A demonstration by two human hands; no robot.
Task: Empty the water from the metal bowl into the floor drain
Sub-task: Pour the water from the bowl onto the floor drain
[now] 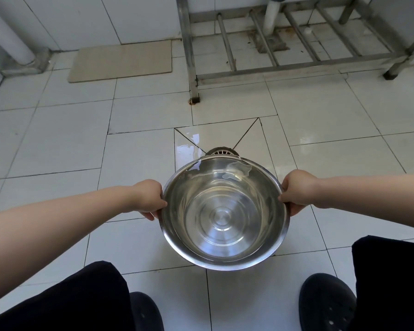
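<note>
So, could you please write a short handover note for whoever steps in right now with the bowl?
Left hand grips the left rim of the metal bowl; right hand grips the right rim.
The bowl is held above the floor, tipped away from the person, its far rim over the floor drain.
Water is pooled at the far lip, at or just over the rim; the tile left of the drain is wet.
Done: bowl carried to the drain and tilted.
Left: tip further until the bowl is empty.
</note>
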